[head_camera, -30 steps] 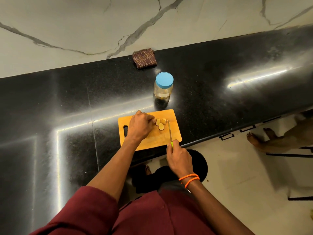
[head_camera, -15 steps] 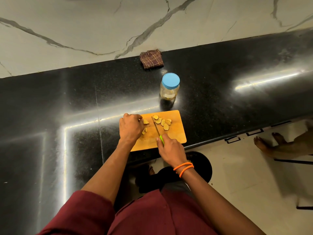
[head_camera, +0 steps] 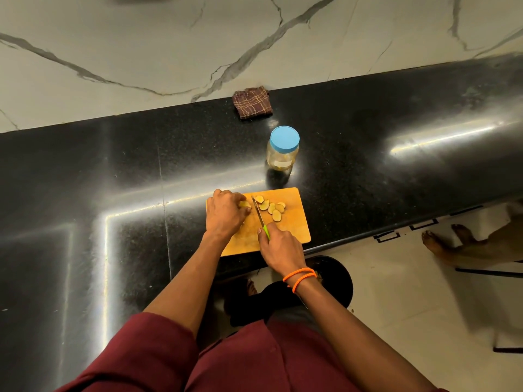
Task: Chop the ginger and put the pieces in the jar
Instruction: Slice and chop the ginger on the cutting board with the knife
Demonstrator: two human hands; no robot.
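1. While my left hand (head_camera: 226,213) pins the ginger (head_camera: 245,205) on the board (head_camera: 294,222), my right hand (head_camera: 278,246) grips the knife (head_camera: 259,215).
2. Small, firm, slippery-looking knob: hold it behind the blade; jar (head_camera: 283,149) capped.

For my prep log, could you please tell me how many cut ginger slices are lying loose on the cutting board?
5 slices: all right of the knife blade on the cutting board, at and. Overlaps may conceal more, and the left hand covers the uncut ginger.
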